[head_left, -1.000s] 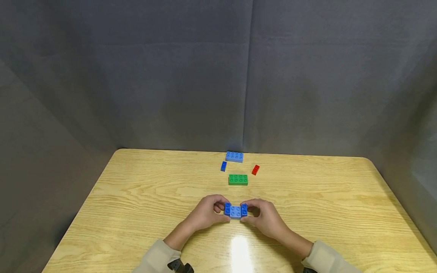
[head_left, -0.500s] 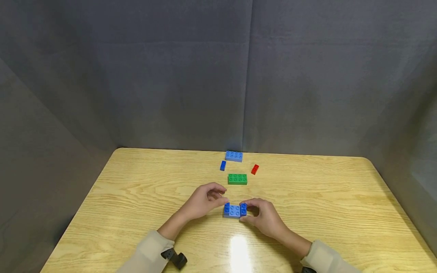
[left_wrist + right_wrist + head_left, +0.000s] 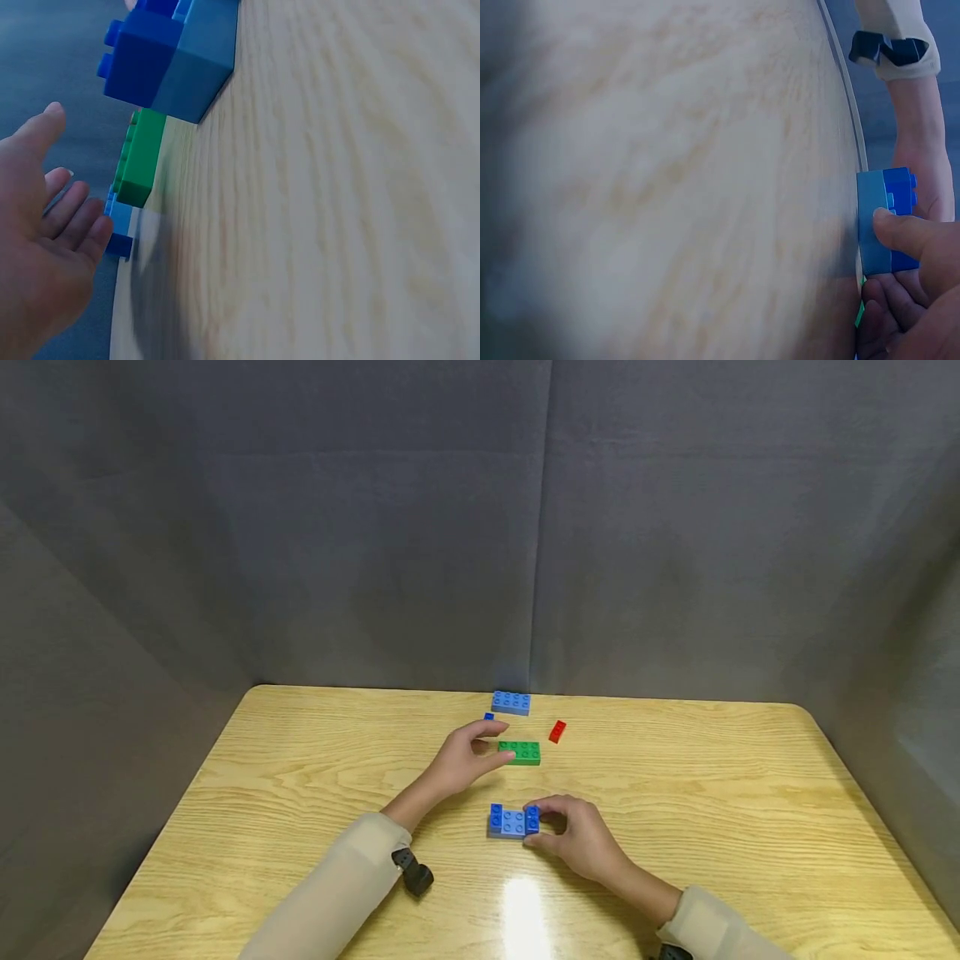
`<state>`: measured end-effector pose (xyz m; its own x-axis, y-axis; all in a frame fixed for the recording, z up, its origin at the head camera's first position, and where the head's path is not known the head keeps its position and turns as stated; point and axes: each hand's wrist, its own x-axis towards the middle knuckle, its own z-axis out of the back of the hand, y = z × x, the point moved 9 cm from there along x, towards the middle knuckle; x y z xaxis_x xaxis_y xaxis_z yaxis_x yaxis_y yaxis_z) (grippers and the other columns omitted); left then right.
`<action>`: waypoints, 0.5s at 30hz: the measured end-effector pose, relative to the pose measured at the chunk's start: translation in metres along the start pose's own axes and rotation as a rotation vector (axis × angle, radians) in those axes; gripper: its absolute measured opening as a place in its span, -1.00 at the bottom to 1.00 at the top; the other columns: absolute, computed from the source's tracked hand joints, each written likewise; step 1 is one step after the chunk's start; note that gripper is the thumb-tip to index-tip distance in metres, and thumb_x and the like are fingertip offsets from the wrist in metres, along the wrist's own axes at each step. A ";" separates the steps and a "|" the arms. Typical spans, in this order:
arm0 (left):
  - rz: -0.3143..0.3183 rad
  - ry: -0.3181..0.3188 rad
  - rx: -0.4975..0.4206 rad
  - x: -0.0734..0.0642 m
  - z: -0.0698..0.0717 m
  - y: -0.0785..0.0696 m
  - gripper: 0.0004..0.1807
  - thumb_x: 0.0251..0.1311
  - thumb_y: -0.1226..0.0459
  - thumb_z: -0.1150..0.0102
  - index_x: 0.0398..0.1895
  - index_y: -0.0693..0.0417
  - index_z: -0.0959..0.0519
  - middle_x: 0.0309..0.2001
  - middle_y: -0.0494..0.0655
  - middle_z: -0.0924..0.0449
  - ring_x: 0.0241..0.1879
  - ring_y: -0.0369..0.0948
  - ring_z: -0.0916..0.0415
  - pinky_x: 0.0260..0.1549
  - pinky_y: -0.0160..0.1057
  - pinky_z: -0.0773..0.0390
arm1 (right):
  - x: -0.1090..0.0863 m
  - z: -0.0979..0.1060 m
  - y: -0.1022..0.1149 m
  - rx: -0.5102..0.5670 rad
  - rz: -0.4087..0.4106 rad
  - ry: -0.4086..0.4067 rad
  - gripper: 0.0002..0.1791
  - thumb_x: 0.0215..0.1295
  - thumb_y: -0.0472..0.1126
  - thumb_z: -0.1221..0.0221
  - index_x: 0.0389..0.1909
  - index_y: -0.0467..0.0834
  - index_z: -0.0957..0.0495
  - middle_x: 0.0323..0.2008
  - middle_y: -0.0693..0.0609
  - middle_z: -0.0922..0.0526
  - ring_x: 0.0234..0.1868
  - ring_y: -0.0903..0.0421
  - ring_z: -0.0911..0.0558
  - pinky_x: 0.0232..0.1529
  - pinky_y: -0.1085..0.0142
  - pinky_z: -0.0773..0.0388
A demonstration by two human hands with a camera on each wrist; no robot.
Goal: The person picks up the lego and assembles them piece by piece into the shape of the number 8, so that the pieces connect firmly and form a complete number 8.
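Note:
A light blue brick (image 3: 513,822) stands on the table with a small dark blue brick (image 3: 497,817) on its left end and another dark blue brick (image 3: 532,819) on its right end. My right hand (image 3: 581,839) grips the right end between thumb and fingers; the right wrist view shows the thumb (image 3: 904,232) pressed to the light blue side. Farther forward, my left hand (image 3: 465,762) reaches around the left end of a green brick (image 3: 528,752), thumb in front and fingers behind. Its fingers (image 3: 71,214) are spread in the left wrist view, apart from the green brick.
Behind the green brick lie a second light blue brick (image 3: 512,702), near the back edge, and a small red brick (image 3: 557,732). A small dark blue brick (image 3: 489,717) is partly hidden by my left fingers. A grey curtain (image 3: 390,568) hangs behind the wooden table (image 3: 675,777).
My left hand has let go of the stacked bricks' left end and moved forward to the green brick. The right hand keeps its grip, almost still.

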<state>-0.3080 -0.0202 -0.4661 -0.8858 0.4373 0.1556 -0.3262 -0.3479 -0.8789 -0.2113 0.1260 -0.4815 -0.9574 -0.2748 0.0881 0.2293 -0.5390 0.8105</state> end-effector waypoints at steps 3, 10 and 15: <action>-0.005 0.017 0.037 0.007 -0.006 0.000 -0.37 0.14 0.03 -0.25 0.24 0.11 -0.41 0.19 -0.10 -0.44 0.16 -0.12 -0.40 0.11 -0.19 -0.43 | 0.000 0.000 0.000 0.002 -0.001 -0.001 -0.63 -0.10 -0.25 -0.45 -0.18 -0.06 -0.65 -0.20 0.14 -0.66 -0.17 0.22 -0.62 -0.11 0.41 -0.54; 0.032 0.032 0.103 0.015 -0.015 0.010 -0.38 0.11 0.08 -0.29 0.23 0.12 -0.43 0.17 -0.12 -0.47 0.13 -0.21 -0.42 0.11 -0.26 -0.42 | 0.000 0.000 0.000 -0.004 -0.009 -0.002 -0.63 -0.10 -0.23 -0.45 -0.19 -0.03 -0.65 -0.21 0.16 -0.66 -0.17 0.25 -0.60 -0.10 0.37 -0.54; 0.057 0.038 0.136 0.017 -0.019 0.016 -0.44 0.08 0.15 -0.33 0.17 0.10 -0.49 0.14 -0.15 -0.50 0.10 -0.24 -0.42 0.07 -0.27 -0.44 | 0.000 0.000 -0.001 0.005 -0.003 -0.003 -0.64 -0.10 -0.23 -0.45 -0.20 -0.03 -0.65 -0.21 0.16 -0.65 -0.17 0.24 -0.61 -0.11 0.37 -0.55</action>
<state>-0.3221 -0.0029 -0.4860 -0.8917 0.4441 0.0874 -0.3198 -0.4814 -0.8161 -0.2113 0.1266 -0.4828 -0.9586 -0.2711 0.0874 0.2257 -0.5356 0.8138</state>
